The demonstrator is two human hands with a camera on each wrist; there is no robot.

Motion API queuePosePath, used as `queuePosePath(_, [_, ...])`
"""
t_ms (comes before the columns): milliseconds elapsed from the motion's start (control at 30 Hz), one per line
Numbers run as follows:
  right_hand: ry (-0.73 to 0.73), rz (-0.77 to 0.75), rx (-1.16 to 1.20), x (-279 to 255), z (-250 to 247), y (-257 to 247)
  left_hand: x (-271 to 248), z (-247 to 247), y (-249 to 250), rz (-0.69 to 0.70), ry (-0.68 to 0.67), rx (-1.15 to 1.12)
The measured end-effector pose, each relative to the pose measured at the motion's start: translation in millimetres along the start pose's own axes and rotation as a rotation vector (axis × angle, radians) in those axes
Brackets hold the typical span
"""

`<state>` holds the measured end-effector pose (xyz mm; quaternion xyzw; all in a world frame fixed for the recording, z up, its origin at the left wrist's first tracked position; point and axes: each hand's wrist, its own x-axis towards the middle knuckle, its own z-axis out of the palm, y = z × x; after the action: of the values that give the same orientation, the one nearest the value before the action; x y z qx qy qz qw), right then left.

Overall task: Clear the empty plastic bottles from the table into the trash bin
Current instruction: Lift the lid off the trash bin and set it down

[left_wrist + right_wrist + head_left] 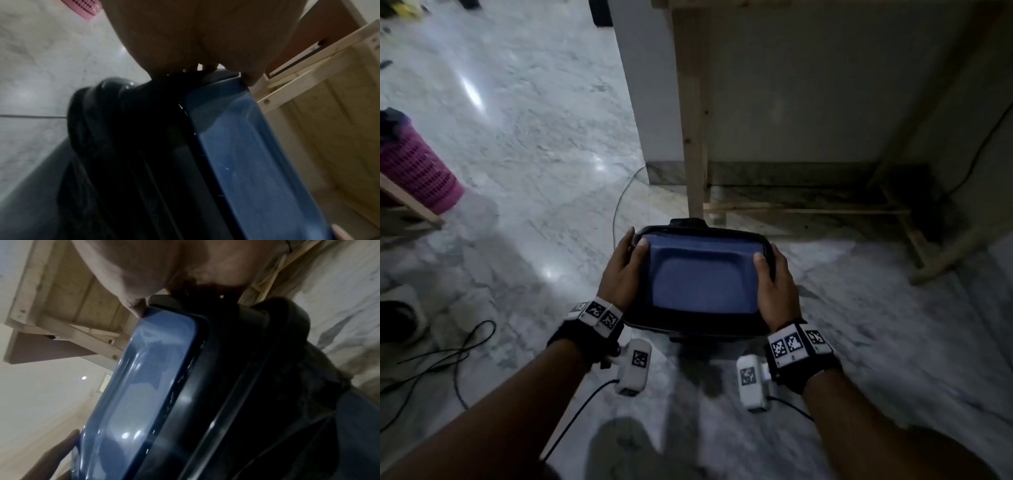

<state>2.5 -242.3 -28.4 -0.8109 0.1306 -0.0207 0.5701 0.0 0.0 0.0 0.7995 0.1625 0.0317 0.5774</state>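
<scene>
Both hands, left hand [621, 270] and right hand [774, 284], grasp the black, blue-lidded plastic trash bin [702, 281] between them by its sides, probably to carry it toward the wooden counter [693, 137] ahead.

Both forearms are extended forward and downward, each wrist fitted with a marker-tagged band. The left hand [619, 270] and right hand [777, 287] are clamped on opposite sides of the trash bin [700, 322], thumbs laid across its lid.
</scene>
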Motion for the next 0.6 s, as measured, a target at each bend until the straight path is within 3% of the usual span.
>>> queuePosePath(167, [0.01,0.002,0.013,-6.7,4.6,4.3,-0.8,7.8,-8.3,0.033,0.019,-0.069])
queuePosePath(300, [-0.006,-0.005,-0.036,-11.3,-21.4,-10.9,-6.7,9.1,11.3,0.071,-0.006,-0.082])
queuePosePath(467, [0.059,-0.106,-0.09,3.9,-86.7,-37.6,-0.4,37.5,67.0,0.209,-0.077,-0.135])
queuePosePath(600, [0.152,-0.191,-0.111,26.4,-160.8,-43.6,3.6,94.5,98.8,0.23,-0.167,-0.178])
